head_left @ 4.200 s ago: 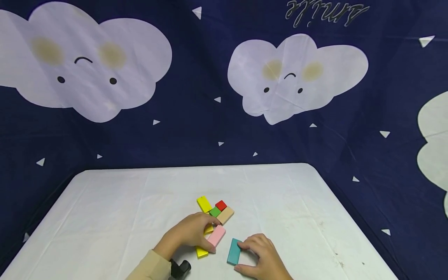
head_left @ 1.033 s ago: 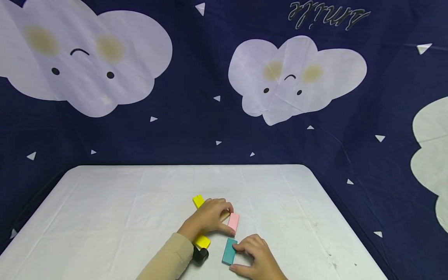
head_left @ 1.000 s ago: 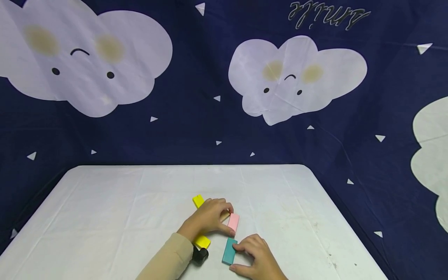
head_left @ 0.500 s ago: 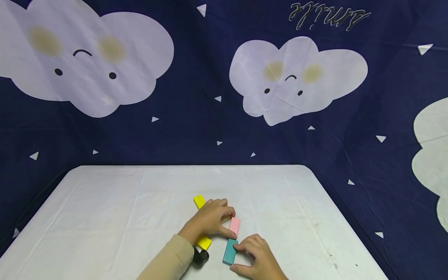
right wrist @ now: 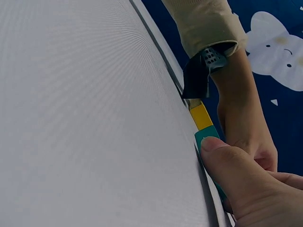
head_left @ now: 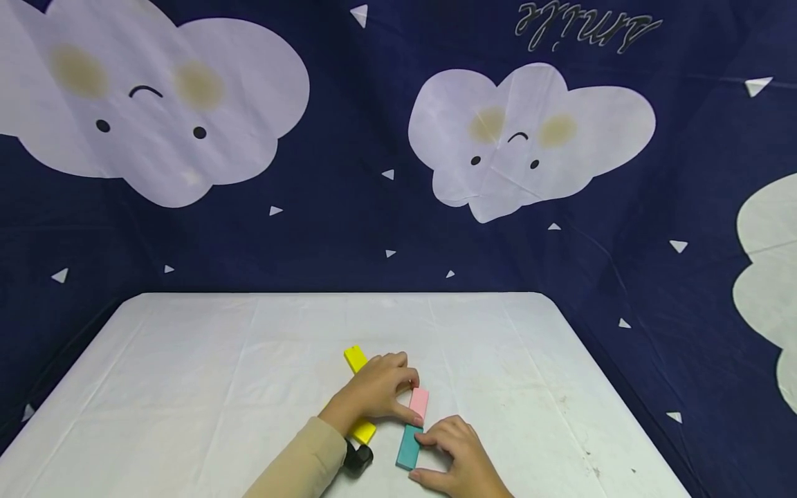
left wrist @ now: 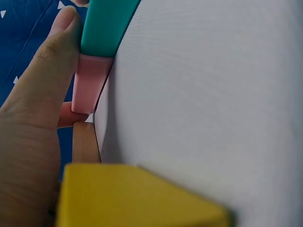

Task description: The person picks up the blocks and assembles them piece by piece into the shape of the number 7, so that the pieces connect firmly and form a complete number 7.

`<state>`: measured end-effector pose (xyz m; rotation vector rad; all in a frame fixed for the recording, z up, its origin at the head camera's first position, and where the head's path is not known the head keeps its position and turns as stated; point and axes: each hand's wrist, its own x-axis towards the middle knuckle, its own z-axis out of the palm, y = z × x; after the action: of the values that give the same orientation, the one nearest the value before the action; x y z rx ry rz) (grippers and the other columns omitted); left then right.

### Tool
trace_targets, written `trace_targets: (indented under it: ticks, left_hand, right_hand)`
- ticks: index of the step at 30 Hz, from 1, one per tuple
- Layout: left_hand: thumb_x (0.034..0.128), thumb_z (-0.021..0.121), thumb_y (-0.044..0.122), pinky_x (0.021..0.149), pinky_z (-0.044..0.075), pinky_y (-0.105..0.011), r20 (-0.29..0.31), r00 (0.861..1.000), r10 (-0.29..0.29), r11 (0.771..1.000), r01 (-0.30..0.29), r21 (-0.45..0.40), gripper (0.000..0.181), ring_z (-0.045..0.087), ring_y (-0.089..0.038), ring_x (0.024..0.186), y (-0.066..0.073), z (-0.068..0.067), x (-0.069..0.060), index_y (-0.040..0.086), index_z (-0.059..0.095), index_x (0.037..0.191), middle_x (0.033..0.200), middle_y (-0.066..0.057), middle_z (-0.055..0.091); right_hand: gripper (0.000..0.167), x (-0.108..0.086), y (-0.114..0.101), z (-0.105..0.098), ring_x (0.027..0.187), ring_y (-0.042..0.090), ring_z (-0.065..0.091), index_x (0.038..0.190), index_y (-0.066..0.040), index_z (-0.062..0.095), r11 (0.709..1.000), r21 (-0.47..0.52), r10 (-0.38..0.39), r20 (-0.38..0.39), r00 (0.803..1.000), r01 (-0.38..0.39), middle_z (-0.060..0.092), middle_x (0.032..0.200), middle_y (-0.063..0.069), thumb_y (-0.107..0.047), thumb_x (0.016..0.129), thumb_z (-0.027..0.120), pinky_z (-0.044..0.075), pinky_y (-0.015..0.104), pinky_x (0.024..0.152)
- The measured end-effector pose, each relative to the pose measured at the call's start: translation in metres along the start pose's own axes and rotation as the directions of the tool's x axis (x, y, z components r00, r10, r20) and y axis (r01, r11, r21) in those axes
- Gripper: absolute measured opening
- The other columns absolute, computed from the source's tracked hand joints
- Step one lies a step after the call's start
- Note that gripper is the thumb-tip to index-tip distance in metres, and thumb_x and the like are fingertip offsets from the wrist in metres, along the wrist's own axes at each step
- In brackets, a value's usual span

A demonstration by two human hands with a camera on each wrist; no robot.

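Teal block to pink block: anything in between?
Nothing visible. In the left wrist view, the teal block and pink block appear to meet end to end, with no gap showing.

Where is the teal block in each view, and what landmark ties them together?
Head: teal block, low, just right of centre.
Left wrist: teal block, top edge, left of centre.
Right wrist: teal block, right of centre, partly behind the right hand.
Shared landmark: left hand.

Left wrist view: yellow block (left wrist: 132, 198) blurred, cut below; teal block (left wrist: 106, 27) cropped above; wooden block (left wrist: 85, 143) partly hidden.
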<state>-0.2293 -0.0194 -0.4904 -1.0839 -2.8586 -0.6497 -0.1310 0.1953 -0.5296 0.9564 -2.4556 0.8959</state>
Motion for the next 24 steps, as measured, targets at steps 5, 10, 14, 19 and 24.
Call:
trace_targets:
  ticks: [5,10,14,19,24]
  left_hand:
    - [0.0636,0.078,0.072,0.071,0.029,-0.021,-0.01,1.0,0.022,1.0,-0.022,0.011,0.054,0.038,-0.006,0.075,0.0015,-0.0012,-0.0003,0.029,0.069,0.095,0.082,0.012,0.038]
    - [0.0634,0.079,0.071,0.072,0.03,-0.021,-0.023,0.999,0.039,0.999,-0.038,0.026,0.054,0.037,-0.005,0.073,0.0038,-0.0035,-0.0014,0.027,0.069,0.092,0.081,0.012,0.038]
    - [0.0638,0.078,0.072,0.074,0.032,-0.021,-0.026,0.998,0.048,0.998,-0.047,0.041,0.055,0.037,-0.004,0.072,0.0051,-0.004,-0.0015,0.025,0.069,0.092,0.081,0.013,0.039]
    - [0.0648,0.076,0.072,0.075,0.033,-0.021,-0.024,0.998,0.051,0.998,-0.049,0.05,0.056,0.037,-0.004,0.072,0.0062,-0.0036,-0.0013,0.024,0.068,0.092,0.08,0.013,0.039]
    - [0.0652,0.077,0.071,0.074,0.033,-0.021,-0.02,0.999,0.04,0.999,-0.04,0.032,0.055,0.038,-0.003,0.071,0.0062,-0.0029,-0.0017,0.024,0.068,0.091,0.079,0.013,0.039]
  right_hand:
    - [0.038,0.0001,0.0009,0.0001,0.098,0.002,0.055,0.106,-0.025,0.073,1.0,-0.001,-0.002,-0.003,1.0,0.002,0.065,0.101,-0.023,-0.044,0.075,0.085,0.045,0.028,0.085]
    - [0.038,-0.0002,0.0017,0.0009,0.099,0.002,0.055,0.106,-0.026,0.073,1.0,-0.003,0.0,-0.002,1.0,0.0,0.064,0.102,-0.024,-0.045,0.075,0.085,0.045,0.028,0.085]
    - [0.038,0.0001,0.0018,0.0012,0.099,0.002,0.055,0.105,-0.026,0.073,1.0,-0.007,-0.003,-0.004,1.0,0.003,0.064,0.102,-0.024,-0.045,0.075,0.085,0.045,0.028,0.085]
    - [0.038,0.0006,0.0016,0.001,0.099,0.002,0.055,0.106,-0.026,0.073,1.0,-0.005,0.0,-0.001,1.0,0.0,0.065,0.102,-0.023,-0.046,0.075,0.084,0.045,0.028,0.085]
    - [0.037,0.0,0.0013,0.0016,0.099,0.002,0.055,0.106,-0.027,0.072,1.0,-0.006,0.002,0.001,1.0,-0.002,0.065,0.102,-0.023,-0.046,0.076,0.084,0.045,0.029,0.085]
